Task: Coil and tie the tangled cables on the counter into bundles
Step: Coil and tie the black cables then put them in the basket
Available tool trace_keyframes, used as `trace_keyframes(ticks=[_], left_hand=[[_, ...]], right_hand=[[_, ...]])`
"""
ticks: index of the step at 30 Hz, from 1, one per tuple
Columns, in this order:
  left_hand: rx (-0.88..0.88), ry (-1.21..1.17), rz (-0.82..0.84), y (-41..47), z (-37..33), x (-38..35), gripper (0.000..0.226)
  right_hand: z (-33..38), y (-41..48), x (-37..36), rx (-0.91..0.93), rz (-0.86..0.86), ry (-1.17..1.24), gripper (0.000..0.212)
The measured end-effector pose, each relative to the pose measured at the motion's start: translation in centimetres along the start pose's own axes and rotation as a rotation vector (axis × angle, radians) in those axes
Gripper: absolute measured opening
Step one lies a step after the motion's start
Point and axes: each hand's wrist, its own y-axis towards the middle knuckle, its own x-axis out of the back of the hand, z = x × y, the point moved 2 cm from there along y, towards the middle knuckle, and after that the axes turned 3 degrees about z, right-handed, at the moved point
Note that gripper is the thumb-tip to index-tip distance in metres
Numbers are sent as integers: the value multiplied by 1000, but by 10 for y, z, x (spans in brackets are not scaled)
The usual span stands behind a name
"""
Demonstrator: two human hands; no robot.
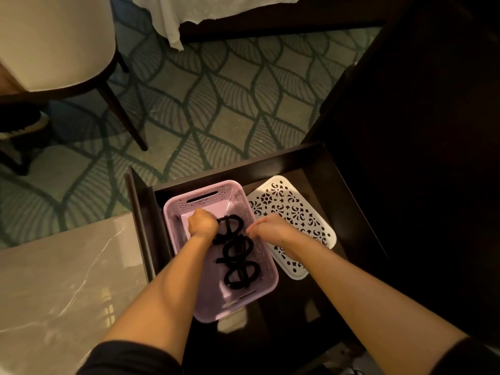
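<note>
Dim, warm light is lying over everything, with the left side catching most of it and the right side sinking into near-black shadow. A pale sheen is glaring off the marble counter (54, 280). The wide lens is bending the carpet (216, 104) pattern and the chair (54, 41) toward the edges. The black cable bundles (238, 255) are merging into soft, detail-less shapes inside the lilac basket (173, 212).

Bedrm: bed (173, 17), carpet (216, 104), chair (54, 41)

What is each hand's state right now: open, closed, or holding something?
Left hand: closed around the farthest black cable bundle in the purple basket.
Right hand: open, fingers relaxed, holding nothing.
</note>
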Motion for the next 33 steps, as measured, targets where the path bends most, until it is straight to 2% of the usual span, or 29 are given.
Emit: trace_keyframes(ticks=[9, 14, 17, 20, 24, 27, 30, 33], left_hand=[[21, 40, -12, -20, -8, 6, 30], [84, 3, -16, -42, -15, 15, 57], [28, 0, -44, -66, -31, 23, 54], [-148, 20, -64, -103, -70, 34, 42], [-462, 30, -65, -171, -137, 52, 38], [-666, 85, -74, -227, -177, 63, 37], [-853, 138, -131, -295, -217, 70, 31], [-1023, 155, -190, -367, -245, 72, 28]], right_hand=[[0, -2, 2, -8, -49, 13, 30], [0, -16, 16, 9, -114, -25, 31], [1, -26, 29, 22, -166, 8, 32], [9, -48, 51, 57, -247, -5, 19], [22, -106, 90, 260, -306, 185, 26], [28, -163, 120, 397, -383, 205, 20], [30, -236, 153, 564, -556, 193, 14], [24, -309, 182, 709, -748, 237, 17]])
